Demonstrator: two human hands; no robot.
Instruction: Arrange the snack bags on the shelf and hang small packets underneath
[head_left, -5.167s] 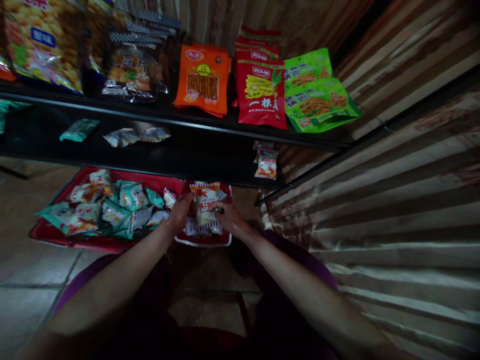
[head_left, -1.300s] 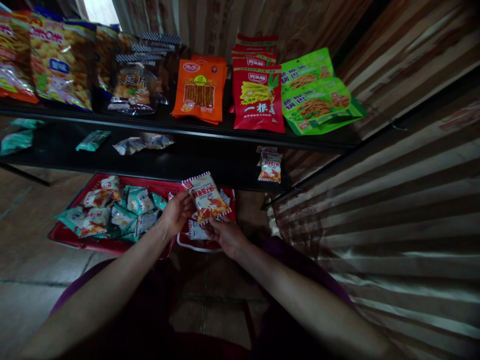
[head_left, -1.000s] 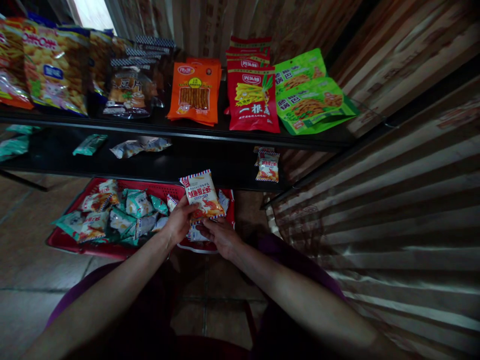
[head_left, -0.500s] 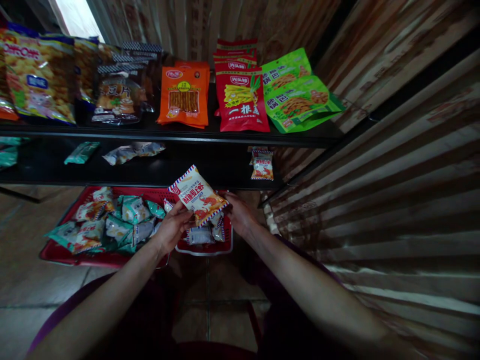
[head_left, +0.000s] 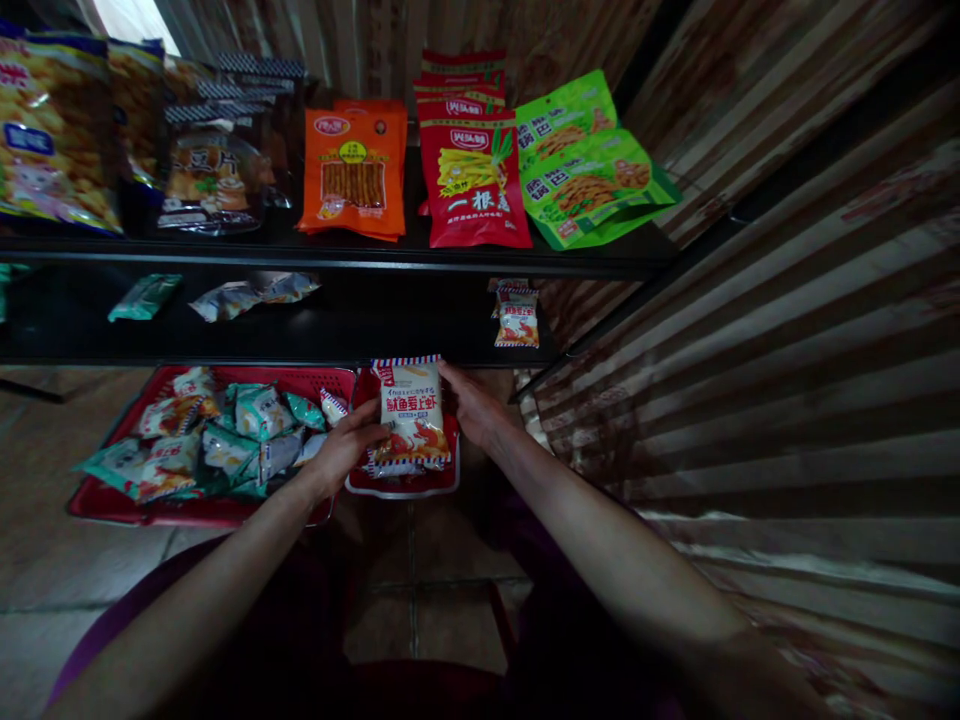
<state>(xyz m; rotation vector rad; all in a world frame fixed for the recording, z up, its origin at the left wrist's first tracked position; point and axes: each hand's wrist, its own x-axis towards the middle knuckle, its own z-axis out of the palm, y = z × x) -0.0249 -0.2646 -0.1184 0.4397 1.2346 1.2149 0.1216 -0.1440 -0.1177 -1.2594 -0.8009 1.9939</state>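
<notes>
A white and orange snack bag [head_left: 412, 415] with striped ends is held upright, its printed front towards me. My left hand [head_left: 349, 445] grips its left edge, fingers closed. At its upper right edge, my right hand [head_left: 476, 405] is closed on the same bag. Just beneath it is a small red basket [head_left: 405, 491], largely covered by the bag, with similar packets showing at its front. To the left, a larger red basket [head_left: 112, 505] holds several teal packets [head_left: 259, 412] and white and orange packets [head_left: 174, 462].
Black shelving [head_left: 337, 257] stands ahead. Its upper board carries chip bags [head_left: 56, 140], orange bags [head_left: 352, 175], red bags [head_left: 476, 185] and green bags [head_left: 600, 185]. Small packets [head_left: 517, 318] lie on the lower board at right. A draped curtain [head_left: 750, 420] borders the right side.
The snack bag has turned from slanted to upright and come slightly lower, over the small basket. Both hands still hold it. The view has shifted a little, moving the shelf up and left.
</notes>
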